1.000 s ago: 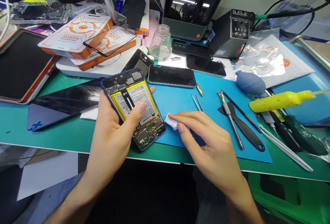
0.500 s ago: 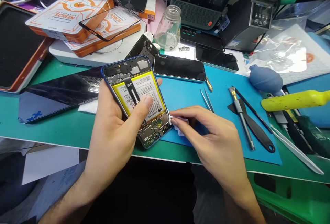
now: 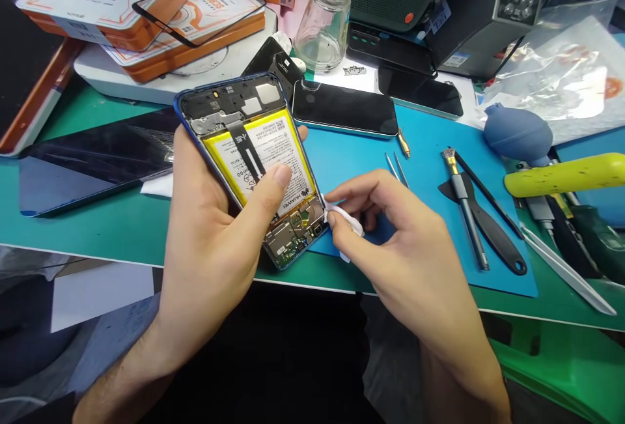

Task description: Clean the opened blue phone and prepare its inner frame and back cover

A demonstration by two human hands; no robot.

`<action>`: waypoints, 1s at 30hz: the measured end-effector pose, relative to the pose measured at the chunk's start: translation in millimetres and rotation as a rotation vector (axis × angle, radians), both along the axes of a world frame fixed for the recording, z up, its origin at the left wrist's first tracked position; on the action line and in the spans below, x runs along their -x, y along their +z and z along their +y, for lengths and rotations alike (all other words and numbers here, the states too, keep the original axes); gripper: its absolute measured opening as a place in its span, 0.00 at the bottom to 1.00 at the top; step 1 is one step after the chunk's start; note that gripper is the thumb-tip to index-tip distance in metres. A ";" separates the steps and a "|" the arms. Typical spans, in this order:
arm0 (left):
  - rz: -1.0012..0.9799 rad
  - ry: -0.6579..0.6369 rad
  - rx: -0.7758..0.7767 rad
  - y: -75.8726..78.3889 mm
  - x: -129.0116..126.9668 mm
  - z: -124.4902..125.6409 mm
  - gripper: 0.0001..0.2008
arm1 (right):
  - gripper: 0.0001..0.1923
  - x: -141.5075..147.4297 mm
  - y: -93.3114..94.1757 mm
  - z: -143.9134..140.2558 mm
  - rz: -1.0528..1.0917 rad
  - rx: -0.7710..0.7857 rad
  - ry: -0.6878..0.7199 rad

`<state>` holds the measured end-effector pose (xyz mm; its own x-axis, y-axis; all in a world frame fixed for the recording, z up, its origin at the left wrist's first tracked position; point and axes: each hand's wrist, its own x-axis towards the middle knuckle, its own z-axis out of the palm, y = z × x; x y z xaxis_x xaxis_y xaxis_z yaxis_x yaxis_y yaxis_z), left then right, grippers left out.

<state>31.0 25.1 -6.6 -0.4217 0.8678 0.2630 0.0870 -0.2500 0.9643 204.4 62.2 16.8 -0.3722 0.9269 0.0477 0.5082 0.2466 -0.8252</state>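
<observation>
My left hand [image 3: 215,228] holds an opened blue phone [image 3: 254,157] with its back cover off, so the yellow-edged battery and the circuit board at its lower end show. The thumb lies across the battery. My right hand [image 3: 395,241] pinches a small white wipe [image 3: 344,219] and presses it against the phone's lower right edge. Both hands hover over the front edge of the blue mat [image 3: 420,176].
On the mat lie a dark phone [image 3: 344,109], tweezers [image 3: 398,167], a brush [image 3: 466,212] and a black spudger [image 3: 488,228]. A blue air blower [image 3: 517,134], a yellow tool [image 3: 561,173], a glass jar [image 3: 325,20], orange screen boxes [image 3: 137,14] and a dark back panel [image 3: 92,163] surround it.
My right hand picked the white wipe off the mat and brought it left to the phone's lower edge. The left hand tilted the phone slightly; the view moved closer.
</observation>
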 end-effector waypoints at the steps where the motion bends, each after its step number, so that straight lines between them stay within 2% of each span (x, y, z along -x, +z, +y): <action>1: -0.001 0.002 -0.006 -0.8 0.4 0.1 0.23 | 0.08 0.0 -0.5 -0.5 0.007 0.010 -0.004; 4: 0.006 -0.019 -0.059 -4.0 2.2 -0.1 0.27 | 0.11 -0.2 -2.8 -4.7 0.016 0.022 -0.017; 10: 0.091 -0.057 -0.143 -8.5 6.2 -1.6 0.34 | 0.09 -2.8 -6.8 -11.8 0.047 -0.002 -0.040; 15: 0.078 -0.033 -0.117 -8.1 6.5 -2.9 0.33 | 0.11 -3.1 -7.5 -9.3 0.064 0.044 -0.034; 19: 0.077 -0.056 -0.116 -9.3 7.7 -2.2 0.37 | 0.11 1.3 -8.9 -9.1 0.081 0.018 -0.087; 23: -0.080 -0.098 -0.188 -11.1 6.1 0.6 0.36 | 0.11 6.6 -11.1 -12.8 0.102 -0.019 -0.120; 25: -0.155 -0.078 -0.228 -11.5 4.1 2.0 0.34 | 0.11 9.3 -11.2 -15.9 0.112 -0.047 -0.142; 30: -0.162 -0.057 -0.288 -11.9 1.2 4.1 0.33 | 0.11 17.8 -9.7 -24.0 0.166 -0.072 -0.236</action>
